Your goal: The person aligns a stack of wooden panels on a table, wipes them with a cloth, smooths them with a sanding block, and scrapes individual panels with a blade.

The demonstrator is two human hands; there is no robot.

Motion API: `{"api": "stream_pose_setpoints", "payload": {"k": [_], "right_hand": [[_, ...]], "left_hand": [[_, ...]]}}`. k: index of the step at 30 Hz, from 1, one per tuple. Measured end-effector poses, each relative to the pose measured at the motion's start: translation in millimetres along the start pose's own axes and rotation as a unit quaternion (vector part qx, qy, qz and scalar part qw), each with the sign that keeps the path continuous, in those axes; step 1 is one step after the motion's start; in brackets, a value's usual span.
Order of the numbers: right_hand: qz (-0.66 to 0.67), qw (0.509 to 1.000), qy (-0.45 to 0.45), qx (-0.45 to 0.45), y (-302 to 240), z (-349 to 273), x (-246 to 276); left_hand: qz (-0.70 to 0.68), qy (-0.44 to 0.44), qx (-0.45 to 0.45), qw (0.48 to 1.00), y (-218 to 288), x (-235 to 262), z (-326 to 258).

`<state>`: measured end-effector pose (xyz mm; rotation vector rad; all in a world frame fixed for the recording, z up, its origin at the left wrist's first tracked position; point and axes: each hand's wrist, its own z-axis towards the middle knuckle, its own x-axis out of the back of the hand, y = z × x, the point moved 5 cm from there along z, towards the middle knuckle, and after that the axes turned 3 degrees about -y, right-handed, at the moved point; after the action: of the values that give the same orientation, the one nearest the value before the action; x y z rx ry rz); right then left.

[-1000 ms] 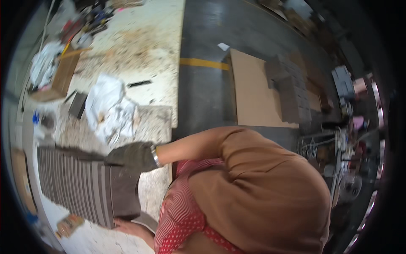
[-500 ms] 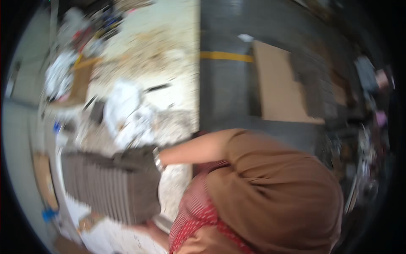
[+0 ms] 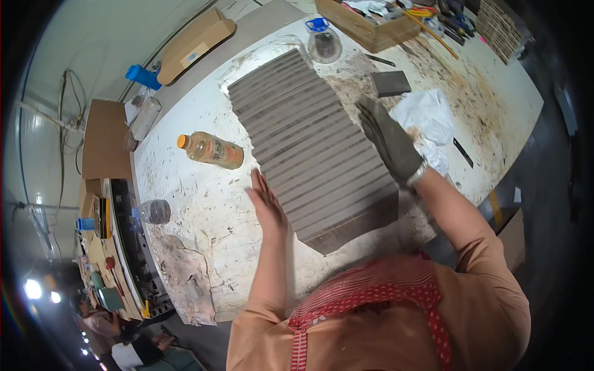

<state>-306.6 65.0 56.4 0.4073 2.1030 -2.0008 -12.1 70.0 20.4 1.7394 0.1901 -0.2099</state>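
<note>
A long row of dark grey-brown flat slabs stands packed face to face on the white worktable, their edges showing as stripes. My bare left hand lies along the row's left side, fingers stretched out. On the right side, my right hand, in a dark grey glove, rests flat against the slabs with its fingers straight and together. Neither hand is wrapped round anything; the palms are turned to the row and hidden. A small dark grey block lies just beyond the gloved fingers.
Left of the row lies a bottle with an orange cap. A clear plastic bottle is farther left. White cloth and a black cutter lie at right. A blue-topped jug and a box of tools stand far back.
The view has swung left and steadied from a blur. The row of slabs now appears in mid-picture, with my hands flat along its two sides.
</note>
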Motion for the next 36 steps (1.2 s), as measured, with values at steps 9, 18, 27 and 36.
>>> {"api": "stream_pose_setpoints", "payload": {"k": [9,18,27,36], "right_hand": [[-0.154,0.984,-0.084,0.019,34.3,130.1,-5.9],[0.014,0.989,-0.086,-0.116,8.0,181.0,-26.3],[-0.085,0.985,-0.105,-0.108,3.0,177.6,-43.0],[-0.519,0.806,-0.096,0.268,-88.3,79.8,13.3]], "left_hand": [[-0.069,-0.026,0.185,0.980,1.4,-27.1,48.3],[-0.050,-0.008,0.026,0.998,76.3,-45.9,123.6],[-0.086,-0.104,0.093,0.986,55.7,-31.9,129.6],[-0.079,-0.358,-0.316,0.875,194.8,-85.2,21.3]]}}
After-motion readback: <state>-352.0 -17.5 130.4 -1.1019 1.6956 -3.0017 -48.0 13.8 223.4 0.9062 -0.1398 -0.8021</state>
